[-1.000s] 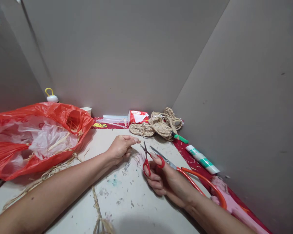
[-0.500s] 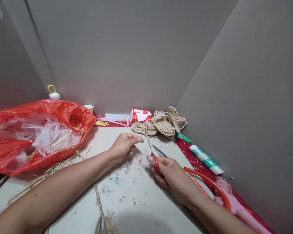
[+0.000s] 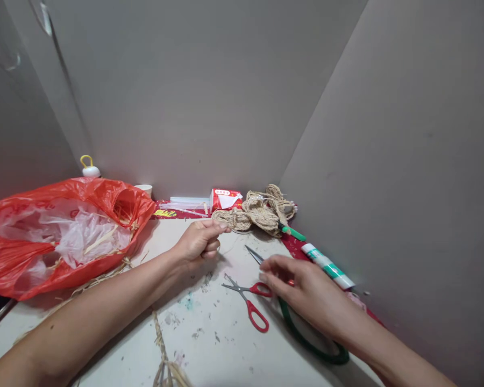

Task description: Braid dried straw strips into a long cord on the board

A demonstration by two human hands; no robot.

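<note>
My left hand (image 3: pixel 201 240) is closed in a pinch above the middle of the table, its thumb and forefinger pressed together. Whatever lies between these fingertips is too thin to make out. Small red-handled scissors (image 3: pixel 242 290) lie on the table with their blades spread. Just beyond their handles my right hand (image 3: pixel 302 285) hovers with fingers curved and apart. Partly under that hand is a larger pair of shears: a pointed metal blade (image 3: pixel 253 254) shows past the fingers, and a dark green curved handle (image 3: pixel 314 346) below the palm. A braided straw cord (image 3: pixel 159 336) lies near the front.
A red plastic bag (image 3: pixel 70 188) with straw and clear plastic fills the left. Coiled braided rope (image 3: pixel 262 212), a red tissue pack (image 3: pixel 226 200) and a green-handled tool (image 3: pixel 293 232) sit at the back. A white-and-green tube (image 3: pixel 328 267) lies along the right wall.
My right hand has let go of the red-handled scissors, which now lie on the table, and has moved right over the larger shears. My left hand keeps its pinch.
</note>
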